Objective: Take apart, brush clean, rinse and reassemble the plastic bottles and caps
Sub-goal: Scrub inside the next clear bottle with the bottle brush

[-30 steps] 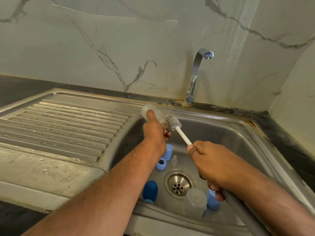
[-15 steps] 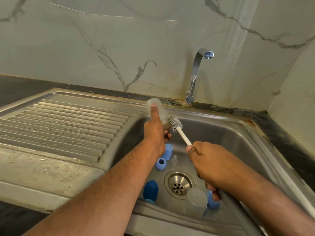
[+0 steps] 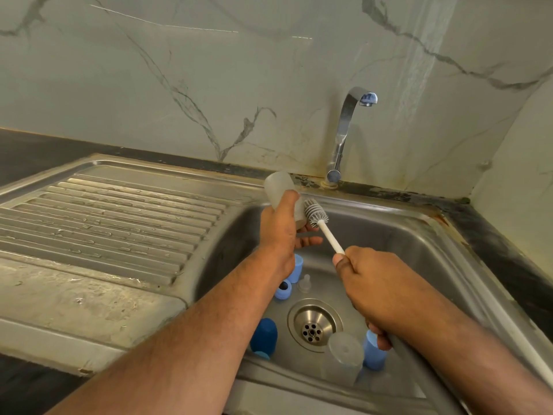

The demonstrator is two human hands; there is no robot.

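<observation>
My left hand (image 3: 279,235) grips a frosted clear plastic bottle (image 3: 278,187) above the sink's back left corner, its base pointing up and away. My right hand (image 3: 377,283) holds the white handle of a bottle brush (image 3: 316,213); its grey bristle head lies against the bottle's lower side, outside the mouth. In the basin lie several loose parts: a light blue ring (image 3: 282,289), a light blue cap (image 3: 297,268), a clear teat (image 3: 305,283), a dark blue cap (image 3: 264,336), another frosted bottle (image 3: 344,357) and a light blue cap (image 3: 372,353).
The steel sink (image 3: 398,235) has its drain (image 3: 312,324) in the middle of the floor. A ribbed draining board (image 3: 104,223) lies to the left. The tap (image 3: 348,127) stands behind the basin against a marble wall, with no water running. Dark counter edges run right.
My left hand has lifted the bottle and tilted its base further up. The brush head has come out and now rests beside the bottle.
</observation>
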